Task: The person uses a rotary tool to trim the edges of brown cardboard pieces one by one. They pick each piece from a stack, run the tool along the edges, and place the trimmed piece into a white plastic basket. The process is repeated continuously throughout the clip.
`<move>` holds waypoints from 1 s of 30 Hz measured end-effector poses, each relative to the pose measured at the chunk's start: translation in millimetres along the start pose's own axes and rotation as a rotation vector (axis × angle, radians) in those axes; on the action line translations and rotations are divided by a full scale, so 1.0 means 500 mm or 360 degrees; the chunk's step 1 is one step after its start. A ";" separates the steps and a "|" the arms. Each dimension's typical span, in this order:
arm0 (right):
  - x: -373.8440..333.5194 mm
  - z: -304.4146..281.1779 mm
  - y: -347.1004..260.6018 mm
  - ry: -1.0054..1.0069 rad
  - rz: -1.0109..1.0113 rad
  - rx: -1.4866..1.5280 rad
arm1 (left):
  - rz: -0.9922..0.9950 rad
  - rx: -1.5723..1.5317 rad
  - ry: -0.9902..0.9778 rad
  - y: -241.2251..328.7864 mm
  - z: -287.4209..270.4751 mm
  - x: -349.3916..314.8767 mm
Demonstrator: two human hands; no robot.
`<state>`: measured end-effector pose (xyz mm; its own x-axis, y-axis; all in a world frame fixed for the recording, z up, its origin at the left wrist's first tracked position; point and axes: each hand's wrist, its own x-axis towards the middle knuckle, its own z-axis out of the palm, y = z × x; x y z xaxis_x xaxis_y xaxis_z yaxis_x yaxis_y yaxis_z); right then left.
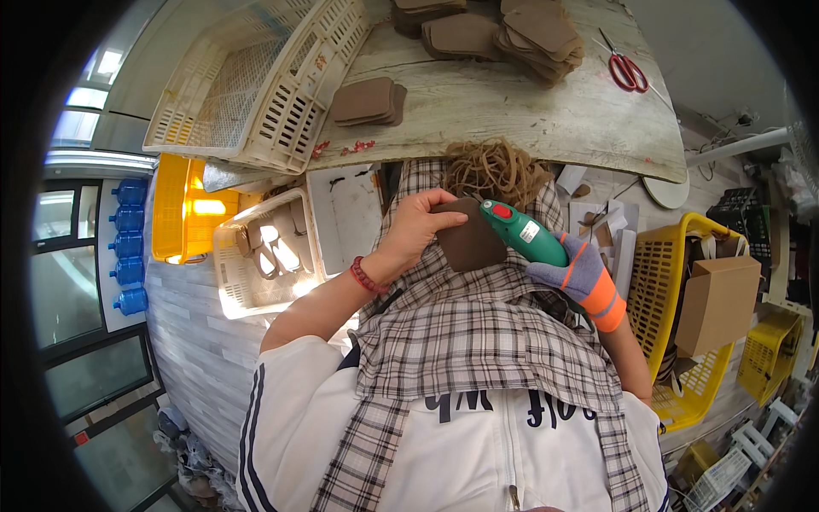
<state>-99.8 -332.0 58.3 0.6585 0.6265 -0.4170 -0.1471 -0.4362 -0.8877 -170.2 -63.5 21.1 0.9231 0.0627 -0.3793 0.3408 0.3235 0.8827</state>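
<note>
My left hand [416,224], bare with a red bead bracelet at the wrist, pinches the upper left edge of a brown flat piece [471,245] with rounded corners. In my right hand [578,275], gloved in grey and orange, is a green handheld electric cutter [531,237] with a red button. Its front end meets the upper right edge of the piece; the blade itself is hidden. Just beyond, a tangle of thin brown offcut strips [496,172] lies on my checked apron [461,328] by the table edge.
On the worn table [444,111] are stacks of brown pieces [537,41], a smaller stack [367,101], red-handled scissors [627,72] and a white crate [281,94]. A white basket [229,282] and yellow crate [171,205] stand left; a yellow basket [653,290] with a cardboard box [718,305] stands right.
</note>
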 end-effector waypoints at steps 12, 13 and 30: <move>-0.024 -0.001 0.030 0.0188 -0.0002 0.0011 | 0.0040 -0.0939 0.0228 -0.038 0.061 -0.026; -0.027 -0.003 0.022 0.0201 -0.0030 -0.0045 | 0.0098 -0.0890 0.0218 -0.032 0.057 -0.017; -0.029 -0.012 0.011 0.0303 -0.0176 -0.0289 | 0.0172 0.0700 -0.0172 0.094 -0.007 0.029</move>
<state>-105.9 -347.5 60.6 0.7925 0.5517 -0.2601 0.0569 -0.4914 -0.8691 -141.1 -44.3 56.2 0.9627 -0.0323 -0.2685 0.2635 -0.1119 0.9582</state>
